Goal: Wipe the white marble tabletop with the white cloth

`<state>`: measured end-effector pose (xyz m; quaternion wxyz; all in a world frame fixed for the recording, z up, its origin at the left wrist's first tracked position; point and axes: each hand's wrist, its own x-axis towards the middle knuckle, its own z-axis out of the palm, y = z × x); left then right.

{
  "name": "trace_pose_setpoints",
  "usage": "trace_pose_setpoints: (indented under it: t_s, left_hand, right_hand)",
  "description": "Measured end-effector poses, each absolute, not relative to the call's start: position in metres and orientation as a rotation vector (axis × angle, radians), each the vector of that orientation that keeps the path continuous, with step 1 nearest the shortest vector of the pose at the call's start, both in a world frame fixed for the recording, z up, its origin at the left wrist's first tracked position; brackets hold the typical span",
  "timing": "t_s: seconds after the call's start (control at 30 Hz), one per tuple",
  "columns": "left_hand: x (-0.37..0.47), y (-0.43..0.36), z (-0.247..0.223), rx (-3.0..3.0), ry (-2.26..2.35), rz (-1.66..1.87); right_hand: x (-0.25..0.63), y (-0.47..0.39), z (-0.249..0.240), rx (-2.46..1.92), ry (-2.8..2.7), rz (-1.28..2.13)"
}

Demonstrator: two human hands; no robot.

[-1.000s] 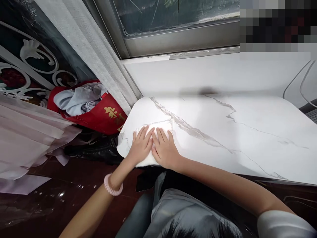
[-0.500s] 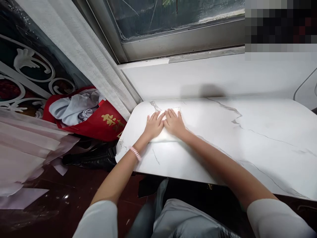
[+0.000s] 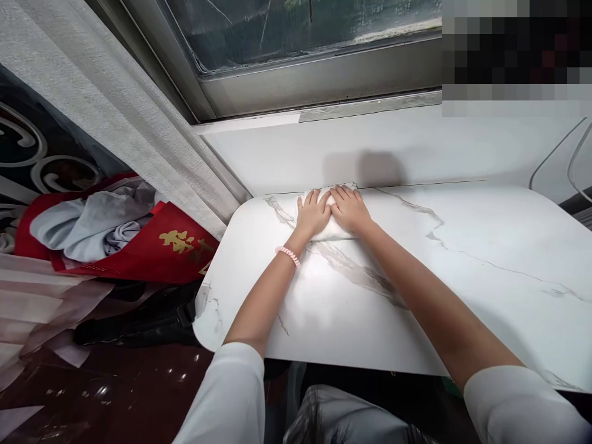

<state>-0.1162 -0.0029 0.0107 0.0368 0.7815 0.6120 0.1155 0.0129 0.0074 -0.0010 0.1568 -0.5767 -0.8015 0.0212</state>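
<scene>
- Head view, grip: left hand (image 3: 314, 214) and right hand (image 3: 350, 209) lie flat on the cloth (image 3: 332, 233), fingers extended and slightly spread; neither is wrapped round it.
- Cloth position: beneath both hands, at the far edge of the table (image 3: 490, 228), nearer its left end. Contact with the wall (image 3: 277, 160) cannot be told.
- Step in hand: judged to be wiping the table, the stroke at or near its far limit.
- Next move: probably calls for even downward pressure and a straight draw toward the near edge, with both hands together.
- Counts, near to far:
- Sleeves (image 3: 234, 382): 2, white.
- Band (image 3: 288, 254): 1, pink, just behind the left hand.
- Hands: 2, side by side.
- Cloth: 1, white; number of layers cannot be told.
- Table: 1, white, veined.
- Bag (image 3: 157, 265): 1, red, beside the table's left end; contains grey fabric (image 3: 87, 216), number of pieces not clear.
- Curtain (image 3: 106, 105): 1 visible, left of the window.
- Window (image 3: 300, 37): 1, above the wall.
</scene>
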Motion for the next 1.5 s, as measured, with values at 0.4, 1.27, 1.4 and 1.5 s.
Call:
trace_pose_setpoints:
  t_s: [0.4, 1.27, 1.4, 1.5]
  left_hand:
    - [-0.09, -0.172, 0.007, 2.405, 1.751, 0.398]
    - [0.02, 0.0, 0.003, 2.528, 1.591, 0.463]
    - [0.037, 0.015, 0.002, 2.532, 1.644, 0.465]
    - [0.04, 0.013, 0.001, 2.542, 1.651, 0.458]
  right_hand:
    - [0.049, -0.167, 0.003, -1.668, -2.404, 0.05]
    - [0.17, 0.001, 0.003, -1.843, -2.237, 0.053]
    - [0.183, 0.015, -0.002, -1.797, -2.239, -0.067]
    - [0.186, 0.01, -0.003, -1.782, -2.29, -0.066]
